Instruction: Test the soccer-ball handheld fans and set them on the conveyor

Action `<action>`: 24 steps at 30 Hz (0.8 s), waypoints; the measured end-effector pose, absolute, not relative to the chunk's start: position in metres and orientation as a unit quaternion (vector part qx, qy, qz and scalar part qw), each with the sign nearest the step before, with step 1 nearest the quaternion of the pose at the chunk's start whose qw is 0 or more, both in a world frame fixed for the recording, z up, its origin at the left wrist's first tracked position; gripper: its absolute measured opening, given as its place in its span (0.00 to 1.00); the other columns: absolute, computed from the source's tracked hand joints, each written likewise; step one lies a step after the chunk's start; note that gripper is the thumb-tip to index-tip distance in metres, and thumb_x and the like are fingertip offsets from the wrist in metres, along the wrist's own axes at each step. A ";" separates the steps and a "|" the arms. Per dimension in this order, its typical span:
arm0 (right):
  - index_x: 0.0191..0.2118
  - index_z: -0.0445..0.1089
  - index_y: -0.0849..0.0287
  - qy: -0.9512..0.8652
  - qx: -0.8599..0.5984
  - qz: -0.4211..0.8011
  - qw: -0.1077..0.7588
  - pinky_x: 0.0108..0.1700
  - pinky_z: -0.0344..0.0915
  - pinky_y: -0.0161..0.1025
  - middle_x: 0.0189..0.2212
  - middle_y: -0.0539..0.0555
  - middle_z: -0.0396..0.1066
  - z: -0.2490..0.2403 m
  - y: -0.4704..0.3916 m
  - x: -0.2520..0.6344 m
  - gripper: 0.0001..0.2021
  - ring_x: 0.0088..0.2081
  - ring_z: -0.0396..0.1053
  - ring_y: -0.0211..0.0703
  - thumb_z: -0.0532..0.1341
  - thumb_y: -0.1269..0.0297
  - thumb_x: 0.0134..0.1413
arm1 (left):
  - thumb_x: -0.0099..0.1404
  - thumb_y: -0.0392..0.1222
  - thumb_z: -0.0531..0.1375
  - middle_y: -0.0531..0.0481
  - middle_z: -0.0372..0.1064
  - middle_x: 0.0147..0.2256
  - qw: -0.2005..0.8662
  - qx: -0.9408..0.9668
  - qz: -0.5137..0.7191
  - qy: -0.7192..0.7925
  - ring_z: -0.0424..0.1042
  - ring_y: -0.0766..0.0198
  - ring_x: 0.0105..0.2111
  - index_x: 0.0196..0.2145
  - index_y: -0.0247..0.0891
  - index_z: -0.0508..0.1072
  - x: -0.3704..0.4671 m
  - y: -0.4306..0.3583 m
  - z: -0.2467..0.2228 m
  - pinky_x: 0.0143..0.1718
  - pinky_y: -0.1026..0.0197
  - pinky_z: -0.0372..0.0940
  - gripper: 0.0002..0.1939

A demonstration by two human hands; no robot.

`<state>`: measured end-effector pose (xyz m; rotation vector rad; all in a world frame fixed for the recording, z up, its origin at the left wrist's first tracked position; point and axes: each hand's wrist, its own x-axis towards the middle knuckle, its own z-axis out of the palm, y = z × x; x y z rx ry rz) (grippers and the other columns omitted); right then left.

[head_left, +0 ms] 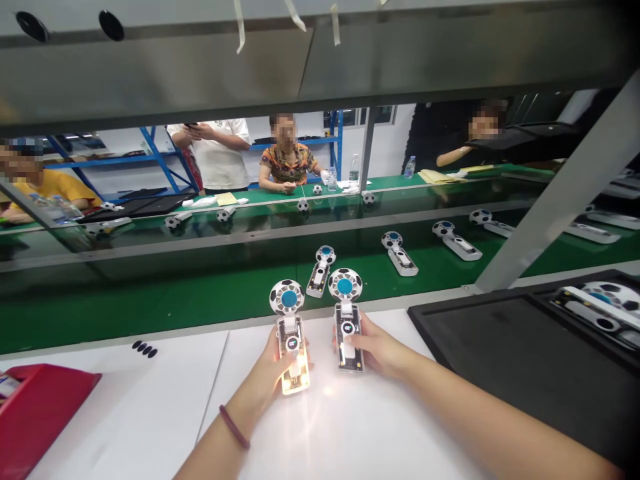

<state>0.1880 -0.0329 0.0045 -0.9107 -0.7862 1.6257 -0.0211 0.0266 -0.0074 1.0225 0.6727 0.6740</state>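
A: What are the hands doing?
B: Left hand is gripping a lit handheld fan; right hand is gripping another fan, both over the bench.
A: Risk?
B: Each grip looks light; either fan could be slipping.

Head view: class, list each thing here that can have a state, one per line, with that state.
Left hand: gripping left fan.
Right hand: gripping right fan.
Left fan: upright, display lit, base glowing.
Right fan: upright, display lit.
Fans on belt: lying flat.
Black tray: fan in its far slot.
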 end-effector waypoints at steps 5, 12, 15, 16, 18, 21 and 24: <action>0.45 0.52 0.53 -0.324 -0.383 0.682 0.533 0.37 0.60 0.40 0.32 0.50 0.65 0.001 -0.033 0.189 0.27 0.35 0.66 0.41 0.66 0.67 0.38 | 0.52 0.44 0.64 0.47 0.63 0.39 0.773 0.467 0.309 0.297 0.68 0.60 0.34 0.44 0.42 0.60 -0.020 0.027 -0.008 0.44 0.47 0.64 0.24; 0.44 0.51 0.54 -0.334 -0.389 0.679 0.526 0.37 0.59 0.40 0.32 0.49 0.64 0.003 -0.034 0.188 0.27 0.35 0.66 0.41 0.66 0.66 0.39 | 0.52 0.44 0.64 0.47 0.63 0.39 0.768 0.470 0.323 0.290 0.68 0.60 0.34 0.45 0.42 0.57 -0.019 0.027 -0.009 0.44 0.45 0.63 0.26; 0.44 0.51 0.54 -0.338 -0.395 0.675 0.523 0.37 0.59 0.40 0.32 0.50 0.64 0.004 -0.035 0.187 0.27 0.36 0.66 0.42 0.66 0.66 0.39 | 0.52 0.43 0.64 0.47 0.63 0.39 0.766 0.469 0.320 0.300 0.68 0.61 0.33 0.44 0.42 0.58 -0.019 0.026 -0.008 0.43 0.46 0.63 0.25; 0.44 0.51 0.54 -0.338 -0.393 0.675 0.525 0.37 0.59 0.40 0.32 0.49 0.64 0.003 -0.034 0.187 0.28 0.36 0.66 0.41 0.66 0.66 0.38 | 0.52 0.43 0.64 0.47 0.63 0.39 0.765 0.469 0.318 0.305 0.68 0.61 0.33 0.44 0.42 0.58 -0.019 0.026 -0.007 0.43 0.47 0.64 0.24; 0.46 0.50 0.53 -0.337 -0.388 0.676 0.528 0.37 0.59 0.40 0.32 0.49 0.64 0.000 -0.034 0.187 0.30 0.35 0.66 0.41 0.66 0.67 0.36 | 0.52 0.43 0.64 0.48 0.63 0.38 0.765 0.469 0.316 0.309 0.68 0.61 0.33 0.44 0.42 0.58 -0.018 0.026 -0.007 0.42 0.47 0.64 0.24; 0.48 0.49 0.53 -0.338 -0.394 0.676 0.523 0.37 0.59 0.39 0.31 0.48 0.65 -0.004 -0.034 0.187 0.34 0.34 0.65 0.40 0.66 0.69 0.34 | 0.51 0.42 0.64 0.48 0.63 0.38 0.766 0.471 0.325 0.294 0.68 0.62 0.33 0.44 0.42 0.58 -0.019 0.027 -0.011 0.43 0.48 0.63 0.25; 0.50 0.47 0.52 -0.343 -0.407 0.672 0.515 0.38 0.59 0.39 0.31 0.48 0.65 -0.007 -0.033 0.188 0.35 0.34 0.66 0.39 0.65 0.70 0.34 | 0.50 0.41 0.65 0.47 0.63 0.39 0.770 0.478 0.317 0.278 0.68 0.61 0.34 0.50 0.45 0.53 -0.022 0.029 -0.015 0.43 0.50 0.62 0.33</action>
